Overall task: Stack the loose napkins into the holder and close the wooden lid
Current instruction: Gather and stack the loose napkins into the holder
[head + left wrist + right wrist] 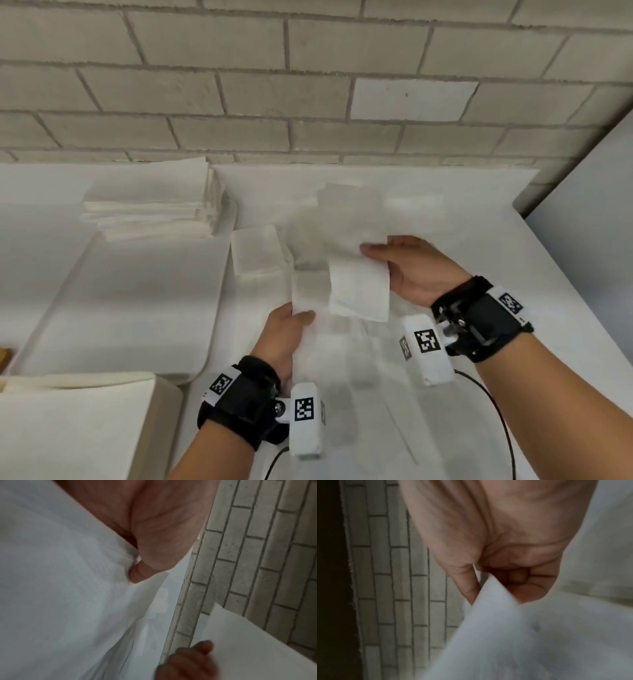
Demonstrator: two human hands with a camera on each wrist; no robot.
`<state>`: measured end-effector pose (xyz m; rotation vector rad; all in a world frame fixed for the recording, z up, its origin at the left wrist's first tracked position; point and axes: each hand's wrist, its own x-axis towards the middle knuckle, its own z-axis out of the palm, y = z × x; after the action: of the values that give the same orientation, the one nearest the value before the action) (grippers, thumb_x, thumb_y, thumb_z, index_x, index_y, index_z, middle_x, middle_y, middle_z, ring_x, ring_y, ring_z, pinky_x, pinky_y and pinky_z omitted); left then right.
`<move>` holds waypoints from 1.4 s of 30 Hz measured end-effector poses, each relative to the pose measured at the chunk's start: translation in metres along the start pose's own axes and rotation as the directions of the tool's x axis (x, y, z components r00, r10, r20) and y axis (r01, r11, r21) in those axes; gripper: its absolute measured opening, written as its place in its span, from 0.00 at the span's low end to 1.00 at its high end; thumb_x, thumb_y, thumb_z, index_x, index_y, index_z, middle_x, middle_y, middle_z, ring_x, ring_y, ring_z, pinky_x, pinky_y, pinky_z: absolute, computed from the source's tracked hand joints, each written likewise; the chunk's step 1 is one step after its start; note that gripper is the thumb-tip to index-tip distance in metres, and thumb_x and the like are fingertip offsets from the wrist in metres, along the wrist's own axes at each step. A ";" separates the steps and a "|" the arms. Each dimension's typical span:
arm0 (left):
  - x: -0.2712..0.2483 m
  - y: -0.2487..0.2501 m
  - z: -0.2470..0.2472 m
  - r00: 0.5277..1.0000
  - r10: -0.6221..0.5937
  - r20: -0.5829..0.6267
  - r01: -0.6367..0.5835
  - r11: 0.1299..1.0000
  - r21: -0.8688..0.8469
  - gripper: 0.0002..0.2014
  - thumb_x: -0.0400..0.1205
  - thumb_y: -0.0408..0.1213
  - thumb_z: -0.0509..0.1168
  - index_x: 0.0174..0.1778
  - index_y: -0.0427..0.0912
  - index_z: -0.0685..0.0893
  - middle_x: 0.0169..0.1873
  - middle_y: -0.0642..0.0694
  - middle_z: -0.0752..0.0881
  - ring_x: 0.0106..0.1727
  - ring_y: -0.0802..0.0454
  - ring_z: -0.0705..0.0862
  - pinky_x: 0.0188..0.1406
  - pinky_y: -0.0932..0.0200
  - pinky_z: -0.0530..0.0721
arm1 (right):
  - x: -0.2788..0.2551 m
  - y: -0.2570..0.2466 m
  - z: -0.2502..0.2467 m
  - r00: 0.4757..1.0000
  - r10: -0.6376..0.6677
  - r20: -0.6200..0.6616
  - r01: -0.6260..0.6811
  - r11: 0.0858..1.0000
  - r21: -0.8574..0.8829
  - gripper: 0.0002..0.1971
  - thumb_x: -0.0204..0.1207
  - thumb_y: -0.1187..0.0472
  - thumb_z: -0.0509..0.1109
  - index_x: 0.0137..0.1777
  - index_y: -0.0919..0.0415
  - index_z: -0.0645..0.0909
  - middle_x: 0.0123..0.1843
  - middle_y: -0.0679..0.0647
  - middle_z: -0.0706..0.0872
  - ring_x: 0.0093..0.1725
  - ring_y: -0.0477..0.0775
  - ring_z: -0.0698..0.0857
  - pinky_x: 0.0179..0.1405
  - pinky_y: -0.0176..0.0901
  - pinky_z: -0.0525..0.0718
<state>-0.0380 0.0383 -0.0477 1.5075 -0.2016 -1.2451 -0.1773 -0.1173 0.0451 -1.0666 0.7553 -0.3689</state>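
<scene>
Two hands, one thin white paper napkin each: your left hand pinches a napkin, your right hand another, probably to square them for stacking.

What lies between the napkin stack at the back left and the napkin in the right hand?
In the head view, one loose folded napkin lies flat on the white table, between the stack and the held napkin.

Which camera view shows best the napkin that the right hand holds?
The head view: the whole napkin shows, pinched by the right hand. The right wrist view shows only a blurred part; the left wrist view shows one corner.
</scene>
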 end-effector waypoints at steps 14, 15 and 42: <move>-0.033 -0.004 0.012 0.959 0.283 0.017 -0.283 0.957 0.058 0.12 0.81 0.29 0.72 0.60 0.43 0.87 0.52 0.45 0.93 0.54 0.44 0.92 0.61 0.35 0.87 | -0.048 0.095 0.009 0.986 -0.046 -0.160 -0.055 0.815 -0.576 0.31 0.71 0.55 0.81 0.72 0.56 0.71 0.59 0.50 0.86 0.57 0.47 0.87 0.58 0.45 0.87; -0.037 0.001 0.011 0.950 0.313 0.017 -0.314 0.949 0.039 0.13 0.80 0.29 0.72 0.60 0.43 0.86 0.53 0.45 0.93 0.55 0.44 0.92 0.62 0.35 0.87 | -0.051 0.095 0.010 0.987 -0.054 -0.150 -0.035 0.845 -0.534 0.33 0.71 0.56 0.81 0.73 0.56 0.70 0.60 0.50 0.86 0.58 0.48 0.87 0.61 0.49 0.87; -0.047 0.027 -0.012 0.763 0.644 -0.062 -0.633 0.763 0.132 0.19 0.71 0.25 0.80 0.53 0.42 0.85 0.50 0.42 0.92 0.52 0.45 0.91 0.56 0.47 0.89 | -0.068 0.073 -0.021 0.798 -0.514 -0.314 0.447 0.855 -0.265 0.13 0.77 0.76 0.71 0.47 0.55 0.83 0.41 0.47 0.90 0.43 0.47 0.88 0.45 0.36 0.85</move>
<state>-0.0363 0.0684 -0.0013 1.4081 -0.6667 -0.6031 -0.2450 -0.0563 0.0005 -1.3814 0.8586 -0.9861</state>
